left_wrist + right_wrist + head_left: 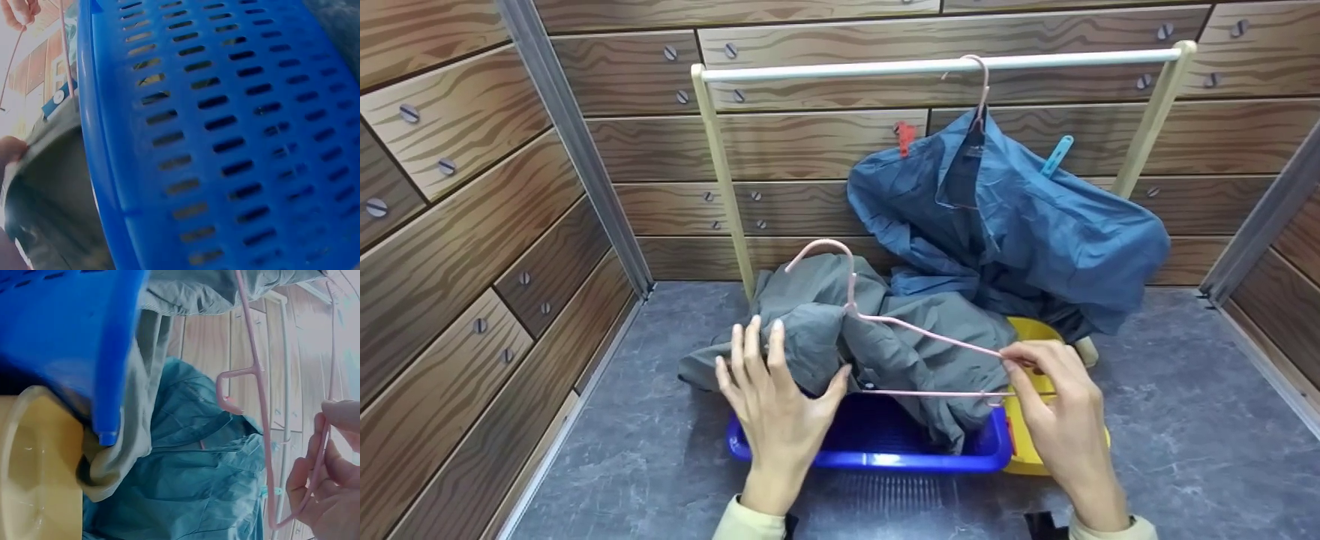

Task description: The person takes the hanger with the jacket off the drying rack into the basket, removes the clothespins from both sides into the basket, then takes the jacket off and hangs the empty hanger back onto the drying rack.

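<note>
My right hand [1065, 409] pinches one end of a pink clothes hanger [930, 334] between thumb and fingers. The hanger's hook points up and left, and its other end is hidden in a crumpled grey garment [802, 341]. Spread wide, my left hand [780, 420] is at the garment's near left side, its thumb [11, 149] at the fabric's edge in the left wrist view. The garment lies over a blue slotted basket [915, 461] and drapes past its far side. In the right wrist view, the hanger's bar and small side hook [233, 405] show beyond the basket.
Behind stands a rack with a white rail [840, 69]. A blue garment [1057, 225] hangs there on another pink hanger, with a red clothespin [905, 140] and a light-blue clothespin [1057, 156] on it. A yellow basin [1031, 461] sits right of the basket.
</note>
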The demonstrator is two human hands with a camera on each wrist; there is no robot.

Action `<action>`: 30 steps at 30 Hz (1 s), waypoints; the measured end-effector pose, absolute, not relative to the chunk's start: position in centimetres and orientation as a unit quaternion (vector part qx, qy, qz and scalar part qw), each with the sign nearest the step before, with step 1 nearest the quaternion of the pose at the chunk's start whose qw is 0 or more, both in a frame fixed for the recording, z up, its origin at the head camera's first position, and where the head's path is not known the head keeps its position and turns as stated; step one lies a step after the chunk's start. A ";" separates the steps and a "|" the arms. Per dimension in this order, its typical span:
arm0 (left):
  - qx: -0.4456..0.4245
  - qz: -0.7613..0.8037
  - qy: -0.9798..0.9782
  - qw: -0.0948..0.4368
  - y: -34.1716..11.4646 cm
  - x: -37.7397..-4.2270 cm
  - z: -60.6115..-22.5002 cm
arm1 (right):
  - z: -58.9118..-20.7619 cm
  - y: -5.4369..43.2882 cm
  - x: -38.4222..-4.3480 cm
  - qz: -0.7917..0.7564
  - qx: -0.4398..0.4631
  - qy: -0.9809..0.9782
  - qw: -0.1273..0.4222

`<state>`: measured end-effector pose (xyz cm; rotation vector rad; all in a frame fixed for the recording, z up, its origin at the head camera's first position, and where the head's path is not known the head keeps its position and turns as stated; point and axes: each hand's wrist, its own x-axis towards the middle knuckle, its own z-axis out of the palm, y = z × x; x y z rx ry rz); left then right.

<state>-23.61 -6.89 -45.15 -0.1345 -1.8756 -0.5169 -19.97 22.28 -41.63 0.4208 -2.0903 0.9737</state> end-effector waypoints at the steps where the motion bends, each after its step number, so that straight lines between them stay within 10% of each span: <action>1: -0.050 -0.216 -0.797 0.562 -6.7 -23.7 -45.1 | -41.6 22.3 -19.8 0.384 0.162 -0.825 0.381; 30: -0.255 -0.202 -0.785 0.526 -11.0 -25.5 -45.5 | -42.0 27.3 -19.9 0.405 0.089 -0.828 0.378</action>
